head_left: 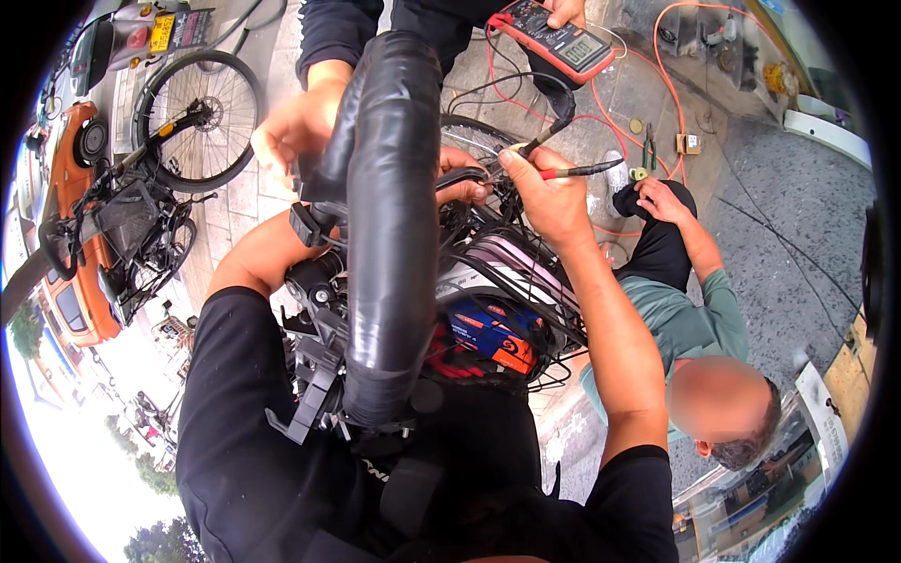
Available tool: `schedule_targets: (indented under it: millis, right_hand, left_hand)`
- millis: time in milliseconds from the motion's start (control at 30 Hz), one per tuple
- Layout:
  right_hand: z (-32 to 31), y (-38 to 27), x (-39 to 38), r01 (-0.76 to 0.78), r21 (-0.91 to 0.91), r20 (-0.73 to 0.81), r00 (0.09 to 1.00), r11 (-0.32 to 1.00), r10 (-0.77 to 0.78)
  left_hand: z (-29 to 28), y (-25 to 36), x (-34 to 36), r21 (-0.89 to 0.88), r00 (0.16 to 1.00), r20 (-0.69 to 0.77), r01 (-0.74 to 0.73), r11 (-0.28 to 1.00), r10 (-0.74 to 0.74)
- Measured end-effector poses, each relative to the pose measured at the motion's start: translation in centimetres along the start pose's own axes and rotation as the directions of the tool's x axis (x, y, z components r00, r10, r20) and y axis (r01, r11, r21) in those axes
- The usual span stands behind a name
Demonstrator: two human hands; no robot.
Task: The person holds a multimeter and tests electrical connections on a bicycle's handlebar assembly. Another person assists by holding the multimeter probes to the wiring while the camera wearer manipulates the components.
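My right hand (554,202) is closed around a red-and-black test probe (582,171), whose tip end is hidden by my fingers. A thick black lead (564,108) also runs into its grip, by the thumb. Just left of it, my left hand (460,190) pinches a black cable (458,176) with bare-looking ends; part of this hand is hidden behind a large black padded tube (394,225). Both hands are above the bundle of wires on a bicycle (488,235). A co-worker's hand at the top holds a red multimeter (552,39) with a lit display.
Another co-worker's hand (300,131) reaches in from the upper left. A person in a green shirt (694,314) crouches on the right. Orange hose (659,47), pliers (649,145) and a small box (689,144) lie on the paving. Another bicycle wheel (197,120) stands left.
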State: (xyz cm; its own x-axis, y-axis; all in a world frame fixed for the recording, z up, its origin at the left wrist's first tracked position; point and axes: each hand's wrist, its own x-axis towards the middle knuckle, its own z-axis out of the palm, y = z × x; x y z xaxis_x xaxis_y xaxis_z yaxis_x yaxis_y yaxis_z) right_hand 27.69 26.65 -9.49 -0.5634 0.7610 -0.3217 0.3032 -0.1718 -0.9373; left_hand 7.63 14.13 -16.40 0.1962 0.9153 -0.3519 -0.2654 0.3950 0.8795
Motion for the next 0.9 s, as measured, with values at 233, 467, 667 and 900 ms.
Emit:
schedule_targets:
  millis: [233, 467, 667, 900]
  right_hand:
    - [-0.1, -1.0, 0.0, 0.008, 0.013, 0.02, 1.0, 1.0, -0.008]
    - [-0.2, -0.5, 0.2, -0.043, 0.005, 0.031, 0.999, 0.999, 0.043]
    - [-0.3, -0.1, 0.2, -0.034, -0.03, 0.019, 0.999, 0.999, 0.034]
    - [-0.2, 0.1, 0.3, -0.025, -0.025, 0.014, 1.0, 0.999, 0.026]
  left_hand:
    - [0.1, 0.4, 0.2, 0.045, 1.0, -0.001, -0.002, 0.999, 0.002]
    - [-0.4, -0.8, 0.1, 0.01, 1.0, -0.004, -0.015, 1.0, 0.015]
    - [-0.5, -1.5, 0.2, -0.005, 1.0, -0.001, -0.029, 1.0, 0.029]
    - [-0.4, -0.2, 0.1, 0.077, 0.999, 0.018, -0.029, 0.997, 0.028]
